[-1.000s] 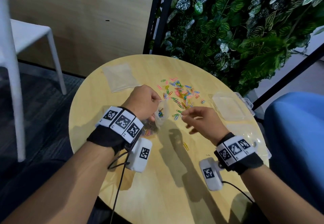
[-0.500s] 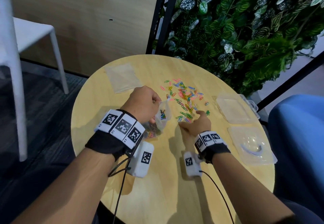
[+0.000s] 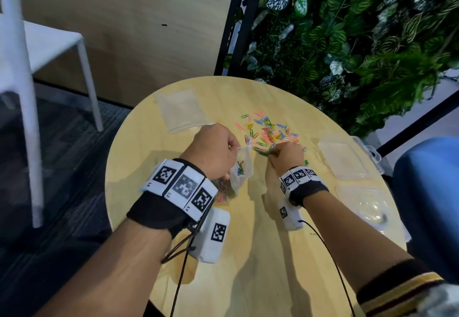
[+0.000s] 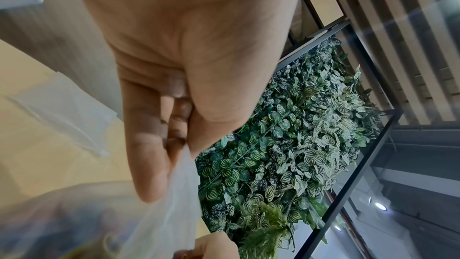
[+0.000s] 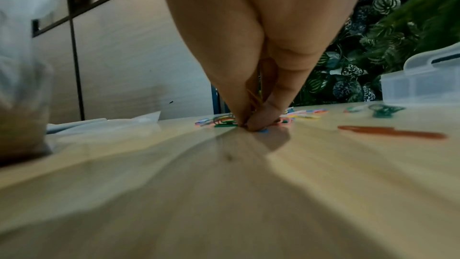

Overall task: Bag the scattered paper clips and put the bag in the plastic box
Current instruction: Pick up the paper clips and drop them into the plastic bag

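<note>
Head view: a person's left hand (image 3: 213, 150) holds up a small clear bag (image 3: 242, 170) over the middle of a round wooden table (image 3: 248, 254), thumb and forefinger pinching the bag's rim; the lower part of the bag hangs behind the wrist, where a blur of coloured clips shows through the plastic. Just beside it the right hand (image 3: 285, 156) bends down to the near edge of the scattered paper clips (image 3: 267, 131), its fingertips bunched on green ones and hidden by the knuckles. An open plastic box (image 3: 346, 159) sits at the table's right edge, its clear lid (image 3: 363, 205) nearer the person. Another flat clear bag (image 3: 182, 110) lies toward the far left edge.

Left wrist view: the left hand's fingers (image 4: 147, 155) are curled against the thumb, gripping a fold of the bag, which fills the lower frame as a pale blur; its contents cannot be made out. A bit of the right hand shows at the bottom edge.

Right wrist view: thumb and fingertips (image 5: 261, 119) press together on the tabletop, pinching several clips, with yellow and green wire visible between the fingers. Loose clips lie behind and to the right, a red one (image 5: 390, 132) large and blurred. The plastic box is cut off at the right edge, the bag at the left.
</note>
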Demonstrator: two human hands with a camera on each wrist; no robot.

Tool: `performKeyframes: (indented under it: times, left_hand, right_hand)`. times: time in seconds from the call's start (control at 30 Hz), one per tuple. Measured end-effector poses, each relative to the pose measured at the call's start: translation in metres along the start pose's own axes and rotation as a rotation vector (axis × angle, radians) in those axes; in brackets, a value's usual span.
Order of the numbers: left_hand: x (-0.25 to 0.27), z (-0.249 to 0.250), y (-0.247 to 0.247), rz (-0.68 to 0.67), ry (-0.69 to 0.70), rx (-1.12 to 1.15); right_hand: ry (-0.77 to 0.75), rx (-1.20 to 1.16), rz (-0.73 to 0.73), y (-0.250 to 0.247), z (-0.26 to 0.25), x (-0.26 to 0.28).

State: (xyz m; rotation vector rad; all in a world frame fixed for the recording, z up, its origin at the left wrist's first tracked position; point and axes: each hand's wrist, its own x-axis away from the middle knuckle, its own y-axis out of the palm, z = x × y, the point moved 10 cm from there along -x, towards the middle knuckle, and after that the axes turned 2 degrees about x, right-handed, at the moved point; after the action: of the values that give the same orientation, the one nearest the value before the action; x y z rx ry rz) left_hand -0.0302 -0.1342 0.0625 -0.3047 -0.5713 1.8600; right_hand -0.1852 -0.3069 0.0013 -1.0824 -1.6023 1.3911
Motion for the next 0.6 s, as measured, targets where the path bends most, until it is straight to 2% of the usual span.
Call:
performKeyframes:
  times: [0.07, 0.17, 0.23, 0.33, 0.4, 0.5, 0.57, 0.6]
  left_hand:
    - [0.000, 0.000, 0.002, -0.002, -0.003, 0.006]
    - [-0.001, -0.001, 0.007, -0.005, -0.014, 0.016]
    - [-0.001, -0.002, 0.010, -0.011, -0.040, 0.016]
    - [0.000, -0.002, 0.018, -0.024, -0.081, 0.025]
    - [0.000, 0.000, 0.022, -0.017, -0.087, 0.027]
    - [-0.001, 0.005, 0.032, -0.017, -0.084, 0.027]
    - [-0.002, 0.009, 0.037, -0.009, -0.080, 0.042]
    - [-0.002, 0.010, 0.039, 0.003, -0.075, 0.043]
  right_hand:
    - [-0.001, -0.051, 0.001, -0.002, 0.006, 0.005]
    - [0.158, -0.308, -0.017, -0.002, 0.041, 0.014]
    - [0.320, -0.583, -0.099, 0.011, 0.066, 0.024]
    - [0.496, -1.186, -0.189, 0.023, 0.073, 0.039]
    - [0.508, -1.467, -0.311, 0.021, 0.056, 0.047]
    - [0.450, -1.826, -0.593, 0.007, 0.015, 0.065]
    - [0.382, -1.925, -0.684, -0.006, -0.010, 0.080]
    - [0.343, -1.875, -0.673, -0.009, -0.015, 0.083]
